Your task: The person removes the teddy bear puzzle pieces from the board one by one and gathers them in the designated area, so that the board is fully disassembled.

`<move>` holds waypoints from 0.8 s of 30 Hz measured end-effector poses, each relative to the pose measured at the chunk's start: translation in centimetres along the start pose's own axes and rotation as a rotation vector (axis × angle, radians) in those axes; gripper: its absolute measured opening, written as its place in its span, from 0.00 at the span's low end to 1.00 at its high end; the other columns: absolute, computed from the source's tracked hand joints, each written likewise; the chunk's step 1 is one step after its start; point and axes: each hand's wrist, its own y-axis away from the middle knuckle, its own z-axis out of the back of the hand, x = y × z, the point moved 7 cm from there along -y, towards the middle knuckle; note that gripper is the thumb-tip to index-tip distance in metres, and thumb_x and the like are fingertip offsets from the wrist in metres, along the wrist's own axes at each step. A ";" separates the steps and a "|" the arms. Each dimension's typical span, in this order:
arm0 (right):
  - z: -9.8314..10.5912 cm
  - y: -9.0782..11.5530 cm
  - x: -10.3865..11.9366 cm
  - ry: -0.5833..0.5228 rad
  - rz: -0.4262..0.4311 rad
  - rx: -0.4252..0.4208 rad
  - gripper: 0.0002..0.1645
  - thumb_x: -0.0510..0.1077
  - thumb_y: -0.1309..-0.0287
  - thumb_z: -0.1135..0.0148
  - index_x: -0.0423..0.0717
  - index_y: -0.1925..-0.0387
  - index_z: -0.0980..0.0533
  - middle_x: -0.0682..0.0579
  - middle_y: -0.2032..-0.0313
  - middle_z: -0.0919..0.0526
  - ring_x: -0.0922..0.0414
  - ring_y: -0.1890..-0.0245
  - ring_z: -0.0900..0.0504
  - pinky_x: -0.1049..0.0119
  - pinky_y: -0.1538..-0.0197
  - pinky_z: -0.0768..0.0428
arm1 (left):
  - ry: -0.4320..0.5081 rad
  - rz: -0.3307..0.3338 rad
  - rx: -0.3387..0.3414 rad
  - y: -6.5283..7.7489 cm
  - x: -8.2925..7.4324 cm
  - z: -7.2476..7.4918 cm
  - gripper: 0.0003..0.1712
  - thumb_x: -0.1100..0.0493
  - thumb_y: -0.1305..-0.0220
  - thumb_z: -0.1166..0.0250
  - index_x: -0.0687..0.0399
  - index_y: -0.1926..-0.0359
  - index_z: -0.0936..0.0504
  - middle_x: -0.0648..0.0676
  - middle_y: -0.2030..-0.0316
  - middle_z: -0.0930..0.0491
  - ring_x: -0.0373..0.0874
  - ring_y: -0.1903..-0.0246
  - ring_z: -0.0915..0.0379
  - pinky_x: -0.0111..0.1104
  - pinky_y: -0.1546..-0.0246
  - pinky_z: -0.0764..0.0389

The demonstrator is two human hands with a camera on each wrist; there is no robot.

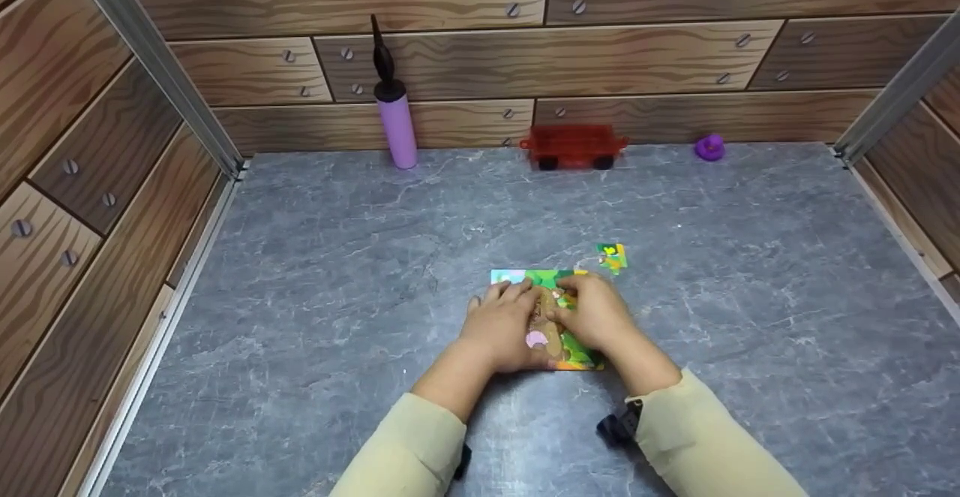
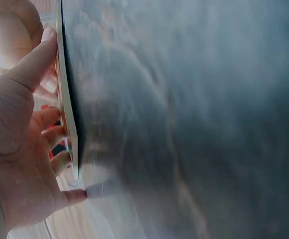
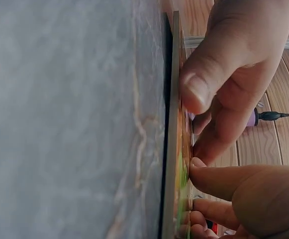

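A colorful jigsaw puzzle board (image 1: 577, 350), with a brown figure on a green ground, lies flat on the grey tabletop. My left hand (image 1: 499, 324) rests across its left side, fingers spread over the top face and thumb at the near edge. On the right side, my right hand (image 1: 600, 313) touches the face with thumb and bent fingers set apart. In the right wrist view, the right thumb (image 3: 214, 177) and fingertips meet the board's surface; I cannot tell whether they pinch a piece. One loose puzzle piece (image 1: 612, 255), green and yellow, lies beyond the board's far right corner.
Along the back wall stand a purple hand pump (image 1: 399, 133) with a black nozzle, a red toy wagon (image 1: 574, 146) and a small purple rubber duck (image 1: 709, 147). Wood-patterned panels (image 1: 450, 69) close in the back and sides of the grey tabletop (image 1: 337, 257).
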 end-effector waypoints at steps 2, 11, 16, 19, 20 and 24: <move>0.0 -0.1 0.0 -0.008 0.004 -0.005 0.31 0.41 0.40 0.22 0.30 0.39 0.20 0.32 0.44 0.17 0.36 0.42 0.19 0.41 0.36 0.23 | 0.019 0.001 -0.016 0.0 0.4 0.2 0.58 0.30 0.47 0.22 0.46 0.21 0.32 0.51 0.19 0.40 0.54 0.21 0.46 0.58 0.27 0.37; -0.1 -0.1 -0.1 -0.022 -0.014 -0.023 0.30 0.41 0.42 0.21 0.31 0.41 0.19 0.35 0.47 0.15 0.39 0.45 0.17 0.42 0.39 0.21 | -0.032 0.105 -0.018 0.3 1.6 0.3 0.68 0.23 0.51 0.23 0.53 0.18 0.38 0.54 0.17 0.46 0.53 0.20 0.49 0.61 0.26 0.39; 0.0 -0.1 -0.2 -0.020 -0.029 -0.025 0.30 0.42 0.41 0.22 0.32 0.40 0.20 0.36 0.47 0.15 0.40 0.45 0.17 0.43 0.39 0.20 | -0.061 0.138 -0.023 0.1 1.7 0.1 0.70 0.21 0.53 0.24 0.52 0.18 0.38 0.54 0.17 0.46 0.54 0.20 0.47 0.60 0.26 0.38; 0.0 0.0 -0.2 -0.020 -0.038 -0.023 0.31 0.42 0.40 0.22 0.32 0.39 0.20 0.36 0.46 0.15 0.40 0.44 0.17 0.44 0.39 0.20 | -0.063 0.144 -0.028 0.0 1.7 0.2 0.70 0.21 0.53 0.24 0.52 0.18 0.37 0.53 0.17 0.44 0.54 0.21 0.47 0.60 0.26 0.37; 0.0 0.0 -0.1 -0.018 -0.041 -0.022 0.31 0.42 0.40 0.22 0.32 0.39 0.20 0.36 0.45 0.15 0.40 0.44 0.17 0.44 0.39 0.20 | -0.064 0.147 -0.028 0.0 1.7 0.3 0.70 0.20 0.53 0.24 0.51 0.18 0.37 0.53 0.17 0.44 0.54 0.21 0.46 0.59 0.27 0.37; -0.1 0.1 0.1 -0.001 -0.034 -0.029 0.31 0.42 0.40 0.22 0.32 0.39 0.20 0.37 0.47 0.15 0.41 0.46 0.17 0.44 0.40 0.20 | -0.062 0.151 -0.034 0.0 1.8 0.3 0.70 0.20 0.54 0.23 0.51 0.18 0.36 0.53 0.18 0.43 0.53 0.21 0.45 0.58 0.27 0.36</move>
